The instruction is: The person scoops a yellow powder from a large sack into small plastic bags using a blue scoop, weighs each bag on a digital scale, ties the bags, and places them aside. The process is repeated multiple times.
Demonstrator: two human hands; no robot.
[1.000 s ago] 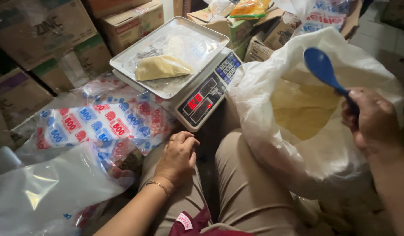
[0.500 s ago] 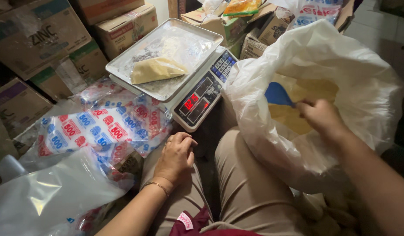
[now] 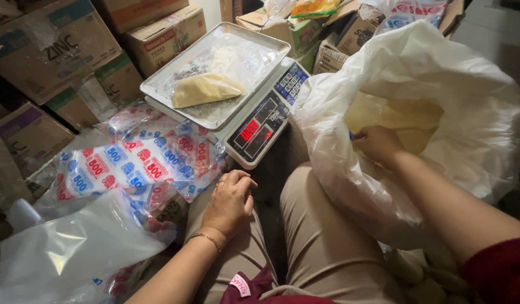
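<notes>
My right hand (image 3: 377,144) reaches down into a big white plastic sack (image 3: 440,84) that holds yellow powder (image 3: 403,118). It grips a blue scoop, of which only a sliver shows by my fingers. My left hand (image 3: 230,202) rests palm down on my left thigh, fingers loosely curled and holding nothing. In front of my knees stands a digital scale (image 3: 260,126) with a metal tray (image 3: 215,73). On the tray lies a clear small bag of yellow powder (image 3: 203,89).
A pile of printed red, white and blue plastic bags (image 3: 136,163) lies left of the scale. A clear plastic sheet (image 3: 74,253) sits at the lower left. Cardboard boxes (image 3: 51,45) stack along the left and back.
My right hand has lowered the blue scoop from above the sack down into the yellow powder. My left hand has stayed on my thigh.
</notes>
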